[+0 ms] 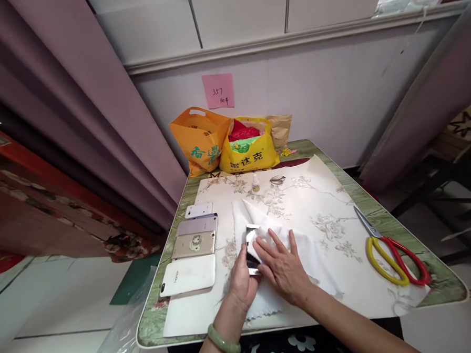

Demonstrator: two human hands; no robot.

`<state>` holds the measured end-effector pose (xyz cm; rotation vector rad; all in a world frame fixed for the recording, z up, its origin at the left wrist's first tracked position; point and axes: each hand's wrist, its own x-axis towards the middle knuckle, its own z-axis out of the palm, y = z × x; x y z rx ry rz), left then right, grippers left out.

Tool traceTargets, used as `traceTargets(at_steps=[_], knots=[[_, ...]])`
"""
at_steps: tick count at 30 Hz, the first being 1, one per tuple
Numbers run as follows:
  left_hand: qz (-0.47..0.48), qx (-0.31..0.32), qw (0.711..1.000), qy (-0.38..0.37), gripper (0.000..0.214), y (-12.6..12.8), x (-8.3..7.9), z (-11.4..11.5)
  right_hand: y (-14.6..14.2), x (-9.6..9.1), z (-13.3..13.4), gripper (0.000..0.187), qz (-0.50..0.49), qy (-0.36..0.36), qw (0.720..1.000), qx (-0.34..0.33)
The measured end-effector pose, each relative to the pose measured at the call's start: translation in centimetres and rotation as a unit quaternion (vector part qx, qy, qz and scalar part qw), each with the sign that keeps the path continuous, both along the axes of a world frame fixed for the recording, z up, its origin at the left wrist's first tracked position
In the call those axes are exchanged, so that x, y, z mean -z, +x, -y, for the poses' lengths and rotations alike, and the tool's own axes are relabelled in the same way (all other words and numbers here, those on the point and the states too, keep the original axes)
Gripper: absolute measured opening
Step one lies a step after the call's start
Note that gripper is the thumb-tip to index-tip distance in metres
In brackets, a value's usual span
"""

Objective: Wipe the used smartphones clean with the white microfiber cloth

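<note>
My left hand [242,282] is closed around the lower left edge of a white-framed smartphone [251,261] with a dark, glossy screen. Over the phone's upper right part lies a white cloth [310,254], which spreads on the table underneath and to the right. My right hand [286,268] rests on the cloth and screen, its fingers stretched out and apart. Left of my hands, several phones lie in a column: a white one [188,277] nearest, then a gold one [194,244] with a round ring holder, a pale lilac one [196,225], and a small white one [199,210].
Large scissors [389,253] with yellow and red handles lie at the right. A small white bottle [255,183] and folded eyeglasses [277,180] are toward the back. Behind them stand an orange bag [200,138], a full yellow bag [250,156] and a tan pouch [280,130] near the wall.
</note>
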<state>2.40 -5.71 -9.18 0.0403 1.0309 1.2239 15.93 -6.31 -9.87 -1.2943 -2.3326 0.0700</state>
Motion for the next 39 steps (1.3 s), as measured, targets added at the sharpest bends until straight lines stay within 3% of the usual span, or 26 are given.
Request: traceTargets(at_steps=[3,6,13,18,23,27,30,33,39], knots=[[0.006,0.028,0.999,0.021,0.039,-0.1,-0.2,0.2,0.8,-0.2,2.6,0.052,0.023,0.007,0.997,-0.067],[0.017,0.037,0.999,0.034,0.041,-0.2,-0.2,0.2,1.0,-0.3,3.0,0.053,0.027,0.013,0.996,-0.083],[0.023,-0.015,1.000,0.009,0.028,0.0,0.0,-0.3,-1.3,-0.3,-2.4,0.045,-0.021,-0.004,1.000,-0.009],[-0.001,0.006,1.000,-0.002,0.031,0.1,0.2,-0.2,-1.6,-0.7,-4.6,0.047,-0.002,-0.043,0.999,0.023],[0.000,-0.029,1.000,0.006,0.029,0.1,0.5,0.1,-0.8,-0.8,-1.6,0.053,0.014,-0.047,0.999,-0.003],[-0.004,0.014,1.000,0.002,0.039,0.0,0.1,0.3,0.4,-0.7,2.3,0.053,0.018,-0.042,0.998,-0.051],[0.011,0.022,0.999,0.020,0.042,-0.1,-0.1,0.3,0.9,-0.7,3.4,0.055,0.017,-0.043,0.996,-0.074],[-0.004,0.017,1.000,0.002,0.042,-0.1,0.1,0.1,0.7,-0.9,1.9,0.052,0.011,-0.064,0.996,-0.056],[-0.020,-0.011,0.999,0.030,0.040,0.4,0.3,0.0,-0.2,-1.5,-4.2,0.049,0.010,-0.082,0.996,0.041]])
